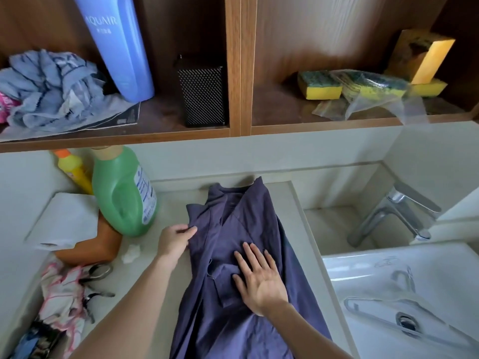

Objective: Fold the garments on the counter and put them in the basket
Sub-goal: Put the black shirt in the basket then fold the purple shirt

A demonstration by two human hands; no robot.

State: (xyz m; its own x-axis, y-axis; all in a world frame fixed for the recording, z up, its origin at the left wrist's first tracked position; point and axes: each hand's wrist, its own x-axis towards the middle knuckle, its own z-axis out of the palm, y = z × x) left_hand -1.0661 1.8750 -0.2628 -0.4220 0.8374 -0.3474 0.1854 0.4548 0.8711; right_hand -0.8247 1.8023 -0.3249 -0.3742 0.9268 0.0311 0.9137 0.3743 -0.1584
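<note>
The beige bench (pixel 140 278) carries a purple shirt (pixel 220 229), spread lengthwise with its collar toward the back wall and its lower part running out of view at the near edge. A white sink (pixel 363 268) sits to the right of the shirt. A green bottle (pixel 121 193) stands to the left of the shirt, near its collar end. The right hand (pixel 259 281) lies flat on the shirt's middle, fingers straight, pressing the cloth. The left hand (pixel 173 240) pinches the shirt's left edge just below the shoulder.
</note>
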